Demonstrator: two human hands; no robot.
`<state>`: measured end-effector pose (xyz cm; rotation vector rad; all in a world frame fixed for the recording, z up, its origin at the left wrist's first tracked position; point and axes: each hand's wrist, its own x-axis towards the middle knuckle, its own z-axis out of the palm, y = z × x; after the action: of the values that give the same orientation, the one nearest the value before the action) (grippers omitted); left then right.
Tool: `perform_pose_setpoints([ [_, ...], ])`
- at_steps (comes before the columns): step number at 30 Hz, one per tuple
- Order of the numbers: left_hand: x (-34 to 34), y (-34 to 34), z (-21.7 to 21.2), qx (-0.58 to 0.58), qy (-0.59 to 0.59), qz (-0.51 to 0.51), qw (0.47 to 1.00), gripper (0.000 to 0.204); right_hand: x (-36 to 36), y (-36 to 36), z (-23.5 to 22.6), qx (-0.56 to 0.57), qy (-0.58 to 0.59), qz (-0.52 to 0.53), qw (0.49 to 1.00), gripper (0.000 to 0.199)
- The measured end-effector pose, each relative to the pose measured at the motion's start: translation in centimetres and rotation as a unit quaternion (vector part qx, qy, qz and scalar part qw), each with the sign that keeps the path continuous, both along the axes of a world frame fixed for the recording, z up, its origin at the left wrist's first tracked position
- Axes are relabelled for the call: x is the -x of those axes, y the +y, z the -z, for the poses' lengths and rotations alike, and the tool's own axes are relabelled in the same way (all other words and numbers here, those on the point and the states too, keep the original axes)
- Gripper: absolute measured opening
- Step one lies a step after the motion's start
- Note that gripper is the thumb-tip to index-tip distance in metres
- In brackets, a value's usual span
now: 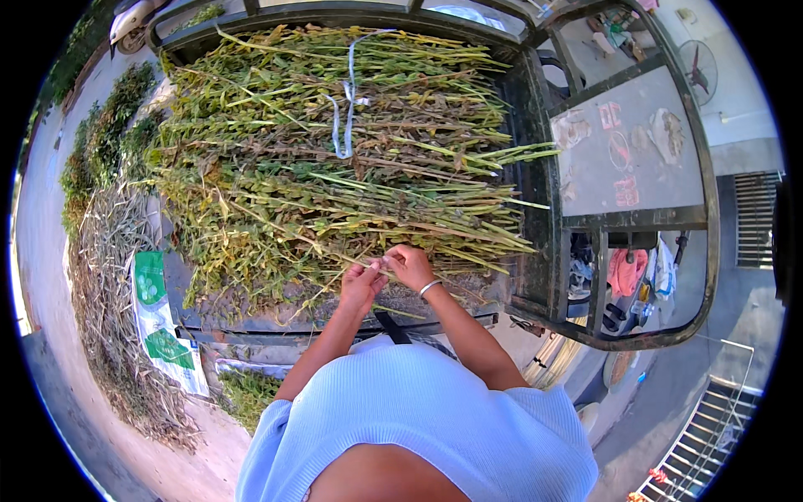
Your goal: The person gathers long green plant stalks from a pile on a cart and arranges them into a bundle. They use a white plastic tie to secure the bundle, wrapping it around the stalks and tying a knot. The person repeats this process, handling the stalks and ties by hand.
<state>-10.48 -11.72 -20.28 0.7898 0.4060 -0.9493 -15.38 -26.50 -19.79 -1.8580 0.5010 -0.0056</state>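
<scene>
1. Stalks: A large pile of cut stalks [335, 180] lies in a dark metal cart bed [529, 167]. The leafy ends are on the left; most bare stems point right. Leaf colour ranges from green to yellow and brown.
2. Left hand: The left hand [360, 284] is at the near edge of the pile, right of its middle. The fingers are curled, with thumb and fingertips drawn close together.
3. Right hand: The right hand [408, 268] is just beside the left, its fingers bent and its fingertips meeting those of the left. A pale bracelet [430, 287] encircles the wrist.
4. Grip: Both hands are nearly closed at the fingertips, directly over thin stems. Whether a stem or a small piece is pinched between them cannot be told; the detail is too small.
5. Strip: A white strip [349, 105] lies loosely across the top of the far part of the pile, well apart from both hands.
6. Right end: A tubular frame stands at the right end of the bed and holds a grey board [615, 159] with red marks. Pink cloth [626, 272] is visible through its lower opening.
7. Left side: A green and white sack [165, 322] lies beside the bed, next to dry stalks [125, 318] spread on the ground.
</scene>
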Motion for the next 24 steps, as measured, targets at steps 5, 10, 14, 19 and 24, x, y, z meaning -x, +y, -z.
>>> perform_pose_setpoints([
  [5, 3.6, -0.9, -0.3, 0.006, 0.020, 0.093, 0.995, 0.007, 4.4, -5.3, -0.7, 0.307, 0.013, 0.121, 0.944, 0.026],
  [10, 3.0, -3.2, 0.1, 0.047, 0.062, 0.132, 0.988, 0.021, 4.9, -12.7, -5.5, 0.529, 0.197, 0.069, 0.822, 0.067],
  [14, 4.7, -6.3, 0.5, 0.027, 0.098, 0.193, 0.976, 0.032, 4.7, -17.0, -4.1, 0.378, 0.404, -0.032, 0.832, 0.071],
  [19, 6.5, -9.1, 0.2, 0.044, 0.108, 0.181, 0.977, 0.042, 6.8, -18.0, -6.8, 0.226, 0.261, -0.144, 0.927, 0.061],
  [24, 8.1, -11.2, -0.8, 0.121, 0.114, 0.164, 0.973, 0.021, 11.5, -15.4, -6.9, -0.078, 0.096, -0.090, 0.988, 0.039],
])
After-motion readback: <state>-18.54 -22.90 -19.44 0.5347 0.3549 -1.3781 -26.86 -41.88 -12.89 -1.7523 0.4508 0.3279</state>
